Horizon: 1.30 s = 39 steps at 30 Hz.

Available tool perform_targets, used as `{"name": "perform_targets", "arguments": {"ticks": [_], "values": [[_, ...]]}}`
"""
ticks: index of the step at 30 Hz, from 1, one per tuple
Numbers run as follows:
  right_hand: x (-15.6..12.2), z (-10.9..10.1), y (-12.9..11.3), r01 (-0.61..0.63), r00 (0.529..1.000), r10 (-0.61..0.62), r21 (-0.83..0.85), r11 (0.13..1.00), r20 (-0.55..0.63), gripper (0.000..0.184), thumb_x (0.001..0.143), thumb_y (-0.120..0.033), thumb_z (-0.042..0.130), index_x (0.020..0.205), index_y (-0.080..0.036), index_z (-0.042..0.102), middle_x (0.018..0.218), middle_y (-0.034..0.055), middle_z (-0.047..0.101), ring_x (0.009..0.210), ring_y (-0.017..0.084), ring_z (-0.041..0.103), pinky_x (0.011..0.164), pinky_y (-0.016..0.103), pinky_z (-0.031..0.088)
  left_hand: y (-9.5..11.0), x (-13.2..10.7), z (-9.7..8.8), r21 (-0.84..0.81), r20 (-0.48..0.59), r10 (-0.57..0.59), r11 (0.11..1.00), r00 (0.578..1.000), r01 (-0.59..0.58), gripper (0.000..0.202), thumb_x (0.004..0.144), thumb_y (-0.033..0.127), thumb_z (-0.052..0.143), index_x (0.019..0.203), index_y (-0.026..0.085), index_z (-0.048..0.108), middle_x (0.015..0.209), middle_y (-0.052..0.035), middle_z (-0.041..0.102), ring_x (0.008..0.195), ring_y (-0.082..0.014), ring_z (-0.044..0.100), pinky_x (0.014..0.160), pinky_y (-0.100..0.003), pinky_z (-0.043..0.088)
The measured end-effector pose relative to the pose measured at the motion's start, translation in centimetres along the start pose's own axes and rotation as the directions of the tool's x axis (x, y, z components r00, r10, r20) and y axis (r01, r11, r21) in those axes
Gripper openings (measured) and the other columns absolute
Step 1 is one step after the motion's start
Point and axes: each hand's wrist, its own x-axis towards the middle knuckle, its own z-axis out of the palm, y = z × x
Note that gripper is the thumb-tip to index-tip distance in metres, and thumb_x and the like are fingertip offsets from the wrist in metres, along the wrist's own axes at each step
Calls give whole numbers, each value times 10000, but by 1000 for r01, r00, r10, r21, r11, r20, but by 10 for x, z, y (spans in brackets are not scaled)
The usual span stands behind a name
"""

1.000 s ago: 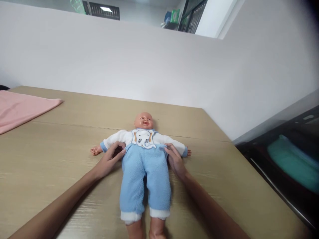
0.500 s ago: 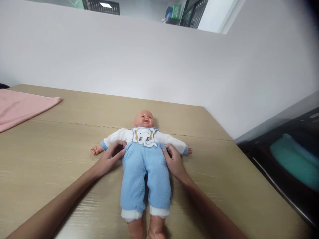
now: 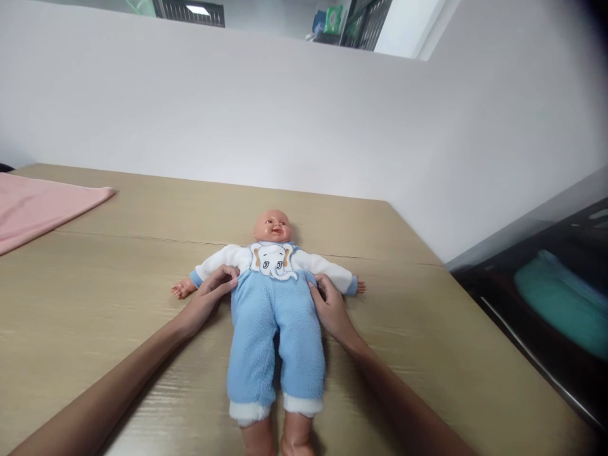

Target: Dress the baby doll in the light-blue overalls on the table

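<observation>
A baby doll [image 3: 272, 226] lies on its back, head away from me, arms spread to both sides. It wears a white long-sleeved top [image 3: 273, 259] with blue cuffs and an elephant on the chest, and fluffy light-blue trousers [image 3: 276, 323] with white hems. My left hand [image 3: 211, 294] grips the waist of the trousers on the left, its fingertips partly hidden at the doll's side. On the right, my right hand [image 3: 331, 307] holds the same waist, thumb on the cloth and fingers curled. The doll's feet run out of view at the bottom.
The doll rests on a wooden table [image 3: 118, 285] with a seam across it. A pink cloth [image 3: 45, 206] lies at the far left. Behind stands a white wall [image 3: 237, 107]. Beyond the right edge is a dark piece of furniture with a turquoise item [image 3: 560, 304].
The view has shifted very slightly. Both hands stay at the trousers' waist, and the doll lies as before.
</observation>
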Motion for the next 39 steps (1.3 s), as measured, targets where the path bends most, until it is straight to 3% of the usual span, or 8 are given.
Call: {"name": "perform_targets", "arguments": {"ticks": [6,11,18,23,27,31,35,39], "values": [[2,0,4,-30,995,35,62,998,-89,481,1002,-736,629,998,-255,653,940,45,715,934,293,680,916,419,551,-9,5,3,-274,-108,-181,951,978,146,450,898,566,909,988,232,621,950,4,568,874,-183,517,775,-270,438],[1,4,6,-5,997,6,15,1000,-79,445,1027,-707,609,1009,-265,654,949,59,746,947,305,704,908,430,562,-18,12,5,165,-247,38,986,968,3,413,1042,654,704,1041,256,593,931,18,537,861,-203,505,805,-312,432],[-1,-1,5,70,997,-74,-101,992,-32,201,1002,-412,585,1111,-250,635,1036,91,774,989,310,744,947,472,596,-18,16,7,601,-41,174,791,984,-115,220,1181,473,399,1149,271,479,1134,-73,693,1025,-277,670,974,-438,505],[-1,-44,9,301,946,-325,-353,886,-11,354,886,-198,614,1236,-250,636,1163,125,747,1037,315,723,968,491,603,-23,4,0,797,18,338,563,941,-217,134,1126,277,429,1170,243,551,1119,-117,705,1082,-343,669,967,-491,525],[-1,-94,26,381,885,-464,-613,692,26,419,982,-310,683,1390,-229,631,1396,205,717,1317,412,677,1148,622,520,-4,-3,2,849,23,467,457,884,-264,209,1089,147,471,1225,234,602,1185,-105,717,1123,-325,651,984,-466,517],[9,-125,53,363,914,-392,-641,677,104,583,982,-453,710,1517,-242,608,1525,214,715,1435,446,657,1271,733,403,31,9,27,803,133,527,440,839,-403,174,1123,200,534,1275,238,609,1285,-105,706,1217,-315,631,1076,-479,501],[26,-133,57,310,949,-278,-575,757,146,437,901,-444,714,1296,-257,715,1259,135,846,1213,408,781,1328,843,239,51,40,69,731,332,445,436,832,-525,267,1119,330,637,1367,236,607,1462,-128,677,1394,-341,593,1202,-512,471],[37,-127,12,270,962,-262,-419,867,77,375,841,-463,797,1141,-252,719,1126,121,855,1064,371,802,1163,683,547,50,74,106,779,419,302,365,857,-510,690,983,517,844,1507,167,562,1525,-198,656,1448,-419,569,1225,-575,471]]}}
